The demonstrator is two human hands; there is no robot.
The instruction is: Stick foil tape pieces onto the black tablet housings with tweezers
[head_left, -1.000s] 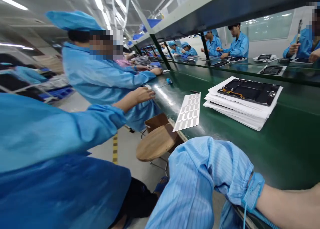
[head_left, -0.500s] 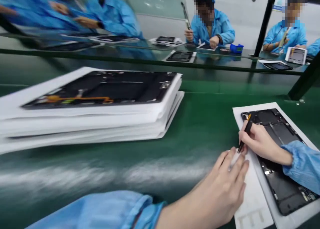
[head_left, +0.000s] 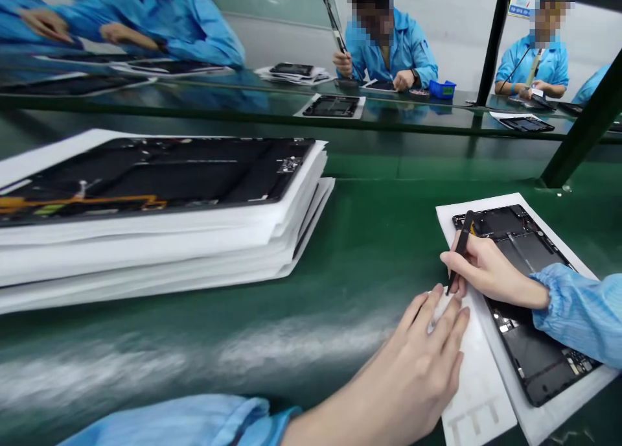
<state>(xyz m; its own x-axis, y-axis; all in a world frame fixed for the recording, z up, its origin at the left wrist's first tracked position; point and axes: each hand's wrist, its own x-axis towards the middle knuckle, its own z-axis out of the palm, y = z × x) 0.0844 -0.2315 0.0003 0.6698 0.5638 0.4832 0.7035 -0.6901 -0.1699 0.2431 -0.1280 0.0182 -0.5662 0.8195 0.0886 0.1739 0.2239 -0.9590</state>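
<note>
My right hand (head_left: 490, 274) is closed around dark tweezers (head_left: 462, 242), whose tips point down at the top end of a white backing sheet (head_left: 479, 381). Flat on that sheet lies my left hand (head_left: 422, 355), its fingers stretched out and slightly apart near the tweezer tips. Pale strip shapes show at the sheet's lower end. Whether the tips grip anything is too small to tell. Under my right forearm is an opened tablet (head_left: 544, 368) with black inner parts, resting on white paper (head_left: 522, 199). My right sleeve hides its middle.
To the left stands a stack of white sheets (head_left: 253, 238) with another opened tablet (head_left: 194, 174) on top. Behind runs a raised shelf (head_left: 389, 118) with more tablets on paper. A slanted dark post (head_left: 583, 128) rises at the right. Co-workers in blue sit beyond, near a blue bin (head_left: 442, 89).
The whole view has shifted, so the stack and both hands appear farther left. The tweezers look more upright in my right hand. My left hand stays flat on the sheet.
</note>
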